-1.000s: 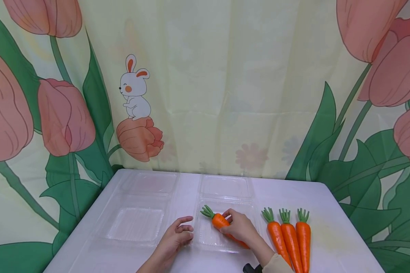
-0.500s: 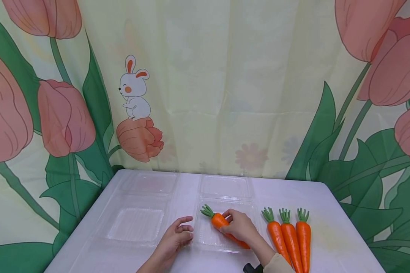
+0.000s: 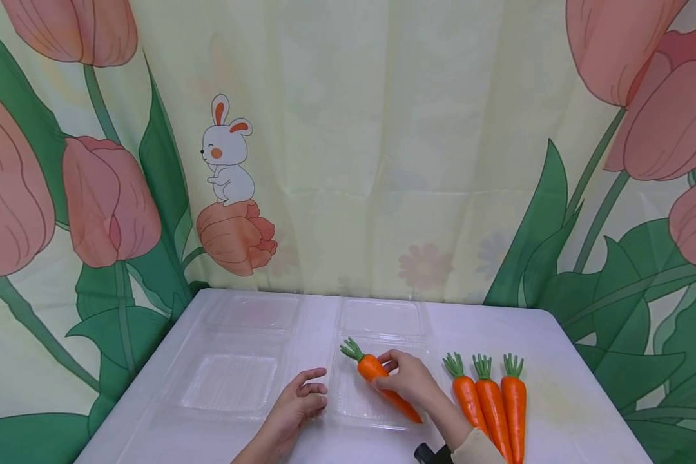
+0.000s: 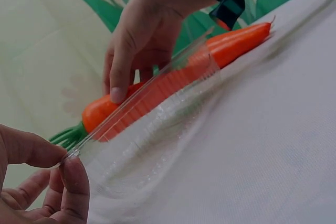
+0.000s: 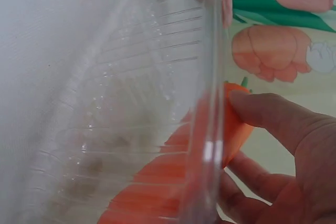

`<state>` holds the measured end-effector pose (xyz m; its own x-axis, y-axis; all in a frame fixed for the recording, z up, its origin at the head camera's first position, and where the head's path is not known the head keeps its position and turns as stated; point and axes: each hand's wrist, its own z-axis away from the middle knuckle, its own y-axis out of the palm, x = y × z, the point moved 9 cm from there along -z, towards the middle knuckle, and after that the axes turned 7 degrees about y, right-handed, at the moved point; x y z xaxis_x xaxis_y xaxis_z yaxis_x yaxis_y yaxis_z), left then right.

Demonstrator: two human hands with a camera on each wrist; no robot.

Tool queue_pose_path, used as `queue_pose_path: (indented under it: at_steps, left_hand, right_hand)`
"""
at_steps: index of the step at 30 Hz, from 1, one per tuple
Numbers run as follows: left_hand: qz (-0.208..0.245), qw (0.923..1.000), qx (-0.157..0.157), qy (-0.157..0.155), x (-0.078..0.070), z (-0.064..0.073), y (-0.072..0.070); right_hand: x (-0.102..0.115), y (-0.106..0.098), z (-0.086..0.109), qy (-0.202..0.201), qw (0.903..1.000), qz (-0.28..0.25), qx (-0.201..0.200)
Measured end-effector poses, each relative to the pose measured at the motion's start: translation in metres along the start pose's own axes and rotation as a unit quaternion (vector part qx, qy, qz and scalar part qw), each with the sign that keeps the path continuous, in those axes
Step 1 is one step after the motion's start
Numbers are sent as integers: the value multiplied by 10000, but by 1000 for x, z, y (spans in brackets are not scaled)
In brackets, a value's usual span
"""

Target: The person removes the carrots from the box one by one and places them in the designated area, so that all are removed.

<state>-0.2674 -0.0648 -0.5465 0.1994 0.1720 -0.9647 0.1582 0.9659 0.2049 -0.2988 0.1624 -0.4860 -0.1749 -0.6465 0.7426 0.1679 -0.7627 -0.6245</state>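
In the head view my right hand (image 3: 406,379) grips an orange carrot (image 3: 373,368) with green stalks. It slants over the right-hand clear plastic clamshell box (image 3: 356,412), leaves to the back left. The right wrist view has the thumb and fingers pinching the carrot (image 5: 239,124) near its top, the rest showing through the box's ribbed wall (image 5: 121,145). My left hand (image 3: 298,401) is at the box's left side. In the left wrist view, the thumb and a finger of the left hand (image 4: 44,177) pinch the box's rim (image 4: 79,148).
A second clear clamshell box (image 3: 229,380) lies unfolded on the left of the white table (image 3: 562,412). Several carrots lie side by side on the right, among them the outermost carrot (image 3: 515,412). A black thing (image 3: 431,454) is by the right sleeve (image 3: 477,448). A tulip-print curtain (image 3: 348,161) hangs behind.
My right hand has raised the carrot's leafy end a little and shifted slightly upward. The left hand has kept its place at the box.
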Motion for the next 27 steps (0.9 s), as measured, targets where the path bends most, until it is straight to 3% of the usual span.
queue_pose_path:
  at_steps: [10, 18, 27]
  left_hand:
    - [47, 9999, 56, 79, -2, 1, 0]
    - [97, 9997, 193, 119, -2, 3, 2]
    - [100, 9997, 187, 104, -3, 3, 1]
  right_hand:
    - [3, -15, 1, 89, 9995, -253, -158]
    - [-1, -28, 3, 459, 9941, -979, -101]
    - [-8, -32, 6, 568, 9876, -1463, -20]
